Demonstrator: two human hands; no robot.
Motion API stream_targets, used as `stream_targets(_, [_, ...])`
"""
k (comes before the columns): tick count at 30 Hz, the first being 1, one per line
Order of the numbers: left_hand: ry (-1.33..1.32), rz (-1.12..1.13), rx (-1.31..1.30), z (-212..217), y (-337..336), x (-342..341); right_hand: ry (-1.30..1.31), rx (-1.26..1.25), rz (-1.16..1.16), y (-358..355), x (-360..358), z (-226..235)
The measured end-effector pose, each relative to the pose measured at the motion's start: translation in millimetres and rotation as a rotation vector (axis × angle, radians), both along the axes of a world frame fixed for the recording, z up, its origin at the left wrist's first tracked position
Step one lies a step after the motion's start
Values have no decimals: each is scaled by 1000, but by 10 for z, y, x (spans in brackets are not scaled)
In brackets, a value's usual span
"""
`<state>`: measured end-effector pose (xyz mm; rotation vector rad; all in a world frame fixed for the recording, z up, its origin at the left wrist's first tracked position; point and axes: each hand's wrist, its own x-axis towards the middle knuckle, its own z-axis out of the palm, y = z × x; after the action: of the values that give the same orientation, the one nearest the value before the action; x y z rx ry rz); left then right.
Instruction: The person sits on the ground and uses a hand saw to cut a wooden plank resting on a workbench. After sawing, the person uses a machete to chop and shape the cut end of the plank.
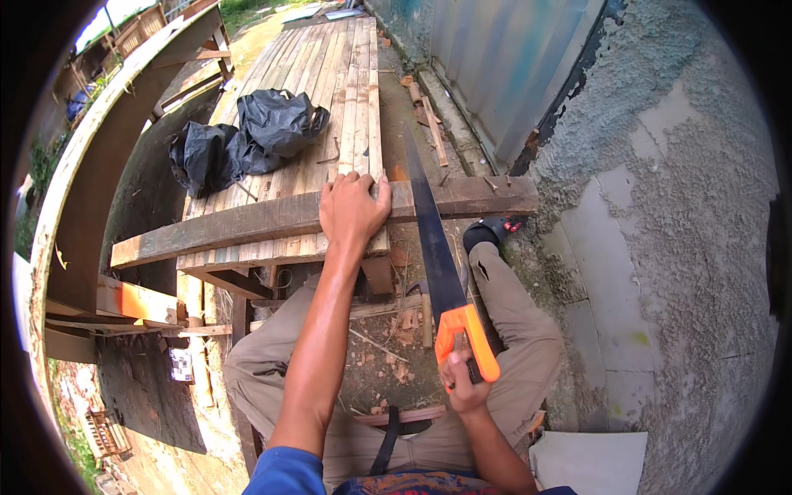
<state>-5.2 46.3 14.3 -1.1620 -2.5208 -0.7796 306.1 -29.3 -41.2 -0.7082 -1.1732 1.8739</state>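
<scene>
A hand saw (437, 247) is held by its orange handle in the right hand (464, 381), the grip closed around the handle low in the picture, just above the person's lap. From that grip the dark blade runs up and away, slightly leftward, its long axis crossing the weathered wooden beam (272, 221) almost square, just to the right of the left hand (353, 208). The beam's own length is laid left to right, across the slatted plank surface (346, 91) and out past its edge, where the right end hangs free near the rough plastered wall (660, 165). The beam is pinned by the left hand, palm down and fingers curled over the far edge, so that the left grip lies nearer the cut and the right is set well back. Black plastic bags (247, 136) are seen beyond the left grip.
</scene>
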Motion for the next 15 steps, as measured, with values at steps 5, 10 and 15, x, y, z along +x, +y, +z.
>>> stream_targets(5, [5,-5,-29,58,36,9,126,-56,2,986,-1280,523])
stream_targets(10, [-9,6,-29,43,6,-24,55,-23,-51,144,-519,42])
stream_targets(15, [-12,39,-20,24,-77,15,-226,388,22,-640,585,-246])
